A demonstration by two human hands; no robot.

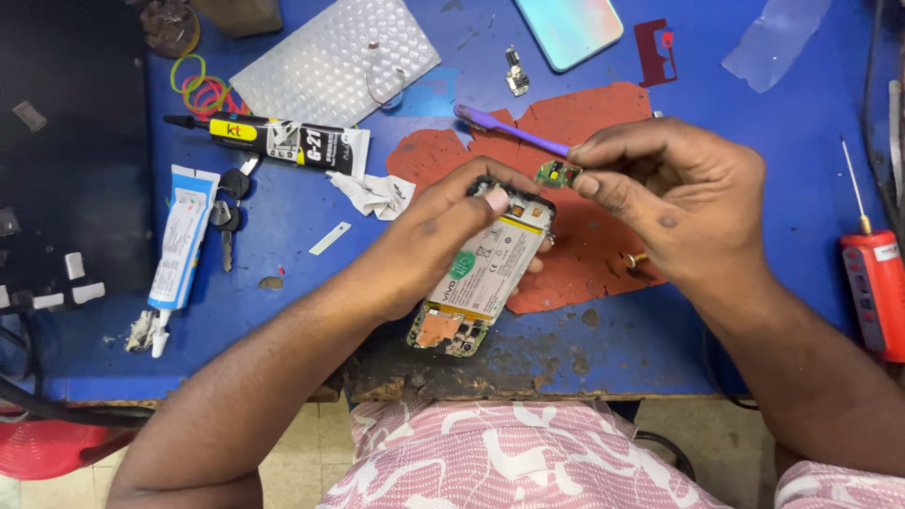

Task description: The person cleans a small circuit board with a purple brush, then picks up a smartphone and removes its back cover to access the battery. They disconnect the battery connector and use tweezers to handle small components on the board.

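Observation:
An opened phone (pixel 485 273) with its back cover off lies tilted on the blue table, showing a white battery and green circuit boards. My left hand (pixel 436 240) grips its upper end from the left. My right hand (pixel 674 198) hovers just right of the phone's top, pinching a small green circuit board (pixel 558 173) between thumb and forefinger. A purple tool (pixel 509 129) sticks out to the left from the same hand.
A worn red mat (pixel 584 236) lies under the phone. A black glue tube (pixel 283 141), a white tube (pixel 181 240), keys (pixel 226 212), rubber bands (pixel 203 90), bubble wrap (pixel 335 61), a phone (pixel 568 28) at the back and a red screwdriver (pixel 877 283) at right surround the work.

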